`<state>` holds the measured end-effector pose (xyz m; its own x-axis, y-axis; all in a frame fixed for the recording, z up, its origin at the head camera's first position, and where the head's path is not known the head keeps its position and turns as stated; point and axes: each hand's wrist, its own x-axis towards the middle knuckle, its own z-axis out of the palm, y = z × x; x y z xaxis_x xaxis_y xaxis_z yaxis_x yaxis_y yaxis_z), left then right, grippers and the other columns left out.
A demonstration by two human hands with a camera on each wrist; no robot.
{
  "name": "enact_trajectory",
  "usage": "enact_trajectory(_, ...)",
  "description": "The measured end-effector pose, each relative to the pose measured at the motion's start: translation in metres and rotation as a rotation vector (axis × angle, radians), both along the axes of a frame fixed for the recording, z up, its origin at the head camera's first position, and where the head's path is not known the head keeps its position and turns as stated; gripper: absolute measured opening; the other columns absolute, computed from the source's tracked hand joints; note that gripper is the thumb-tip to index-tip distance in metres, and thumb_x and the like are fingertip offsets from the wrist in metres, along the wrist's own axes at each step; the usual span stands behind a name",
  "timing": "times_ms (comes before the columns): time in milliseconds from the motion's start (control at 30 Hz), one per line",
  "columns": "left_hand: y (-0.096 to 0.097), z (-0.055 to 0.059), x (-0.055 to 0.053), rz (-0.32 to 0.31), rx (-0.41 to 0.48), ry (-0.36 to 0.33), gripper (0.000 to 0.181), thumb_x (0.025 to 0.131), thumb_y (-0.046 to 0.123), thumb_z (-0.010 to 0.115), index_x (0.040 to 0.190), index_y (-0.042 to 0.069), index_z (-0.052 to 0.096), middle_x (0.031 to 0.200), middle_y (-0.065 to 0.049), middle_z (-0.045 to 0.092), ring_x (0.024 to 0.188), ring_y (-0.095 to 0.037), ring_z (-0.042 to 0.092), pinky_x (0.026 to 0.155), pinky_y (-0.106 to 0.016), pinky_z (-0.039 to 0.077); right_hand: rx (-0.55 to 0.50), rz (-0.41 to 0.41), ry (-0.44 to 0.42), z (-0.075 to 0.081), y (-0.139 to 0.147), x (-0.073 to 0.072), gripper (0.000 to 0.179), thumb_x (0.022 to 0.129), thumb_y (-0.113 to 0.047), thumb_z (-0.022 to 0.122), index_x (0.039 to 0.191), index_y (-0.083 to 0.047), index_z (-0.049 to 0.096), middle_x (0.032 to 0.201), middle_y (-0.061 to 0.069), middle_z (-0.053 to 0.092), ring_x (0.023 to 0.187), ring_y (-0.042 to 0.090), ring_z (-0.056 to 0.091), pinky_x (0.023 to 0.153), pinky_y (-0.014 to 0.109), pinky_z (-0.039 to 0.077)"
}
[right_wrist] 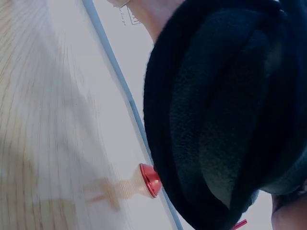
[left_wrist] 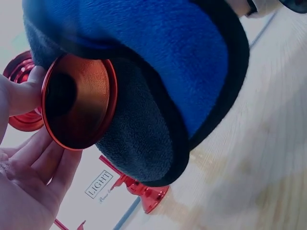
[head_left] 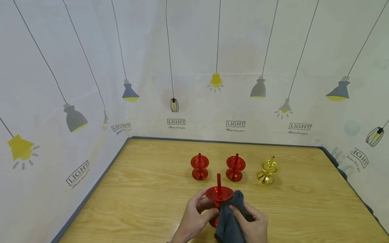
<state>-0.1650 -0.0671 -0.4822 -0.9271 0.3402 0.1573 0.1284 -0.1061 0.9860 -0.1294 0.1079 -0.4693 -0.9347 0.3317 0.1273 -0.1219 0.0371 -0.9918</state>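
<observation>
My left hand [head_left: 194,216] grips a shiny red candle holder [head_left: 219,194] by its narrow middle, thumb on the near side. The holder stands nearly upright, its dish and thin tube at the top. In the left wrist view its hollow base [left_wrist: 91,96] faces the camera. A dark grey cloth [head_left: 229,224] with a black edge is pinched in my right hand [head_left: 255,224] and lies against the holder's right side, under the dish. The cloth's blue face [left_wrist: 158,52] shows in the left wrist view. In the right wrist view the cloth [right_wrist: 225,120] hides most of the holder.
Behind my hands, two red candle holders, one at left [head_left: 199,170] and one in the middle [head_left: 235,170], stand in a row with a gold one [head_left: 267,173] at right. The wooden table [head_left: 136,202] meets a wall [head_left: 197,44] printed with lamps.
</observation>
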Motion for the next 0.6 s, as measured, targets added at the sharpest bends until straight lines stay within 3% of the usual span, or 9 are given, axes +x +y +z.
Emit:
enact_trajectory(167,-0.004,-0.001,0.000,-0.026,0.012,-0.028,0.050,0.094,0.013,0.072,0.140,0.004,0.054,0.125,-0.024,0.069,0.104,-0.010,0.070,0.097,-0.027,0.053,0.022,0.042,0.003,-0.002,0.002,-0.001,0.031,0.084,-0.001,0.080,0.112,0.009,0.073,0.081,-0.013,0.077,0.071,0.006,0.073,0.062,0.021,0.057)
enact_trajectory(267,-0.006,-0.003,0.000,-0.008,-0.011,-0.023,0.050,0.093,0.014,0.074,0.139,0.004,0.056,0.123,-0.023,0.070,0.104,-0.010,0.070,0.097,-0.026,0.053,0.031,0.041,-0.013,-0.003,0.002,-0.002,0.030,0.083,0.000,0.080,0.112,0.007,0.074,0.081,-0.010,0.077,0.070,0.009,0.074,0.062,0.023,0.058)
enact_trajectory(467,-0.014,-0.006,-0.004,0.129,-0.070,-0.013,0.051,0.087,0.013,0.081,0.133,0.003,0.060,0.117,-0.020,0.073,0.100,-0.009,0.071,0.095,-0.027,0.054,0.044,-0.016,-0.128,-0.007,0.004,-0.006,0.037,0.082,-0.016,0.086,0.115,-0.003,0.076,0.086,-0.006,0.079,0.073,0.008,0.074,0.063,0.024,0.059)
enact_trajectory(600,-0.031,-0.015,-0.014,0.230,-0.079,-0.007,0.050,0.083,0.009,0.083,0.128,0.003,0.062,0.117,-0.018,0.073,0.098,-0.012,0.071,0.093,-0.029,0.055,0.049,-0.058,-0.178,-0.008,0.010,-0.009,0.041,0.080,-0.020,0.088,0.117,-0.006,0.076,0.089,-0.004,0.079,0.073,0.006,0.073,0.064,0.024,0.058)
